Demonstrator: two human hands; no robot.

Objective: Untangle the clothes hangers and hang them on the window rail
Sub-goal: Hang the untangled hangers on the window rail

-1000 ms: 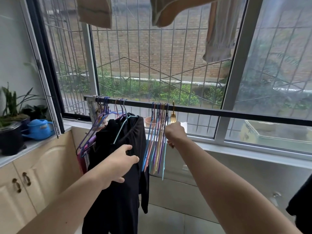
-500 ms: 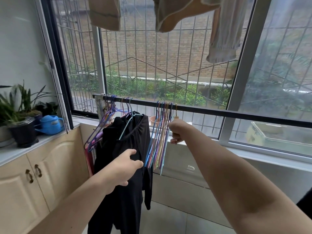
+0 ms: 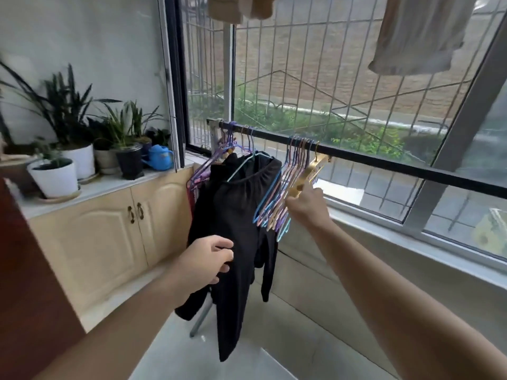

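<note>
**Gold hanger held at the window rail**

A gold hanger [image 3: 303,175] is gripped by the right hand [image 3: 307,207], its hook caught over the black window rail [image 3: 384,164], just right of a bunch of thin pastel hangers [image 3: 277,198] hung on the same rail. Left of that bunch, a black garment [image 3: 236,215] is draped from a light blue hanger, and its cloth is pinched by the left hand [image 3: 208,259]. Further left of the rail, white and dark pots [image 3: 55,178] filled with green plants are lined up on the cabinet top beside a blue watering can [image 3: 159,157]. To the right of the gold hanger, the rail is seen running bare.
</note>
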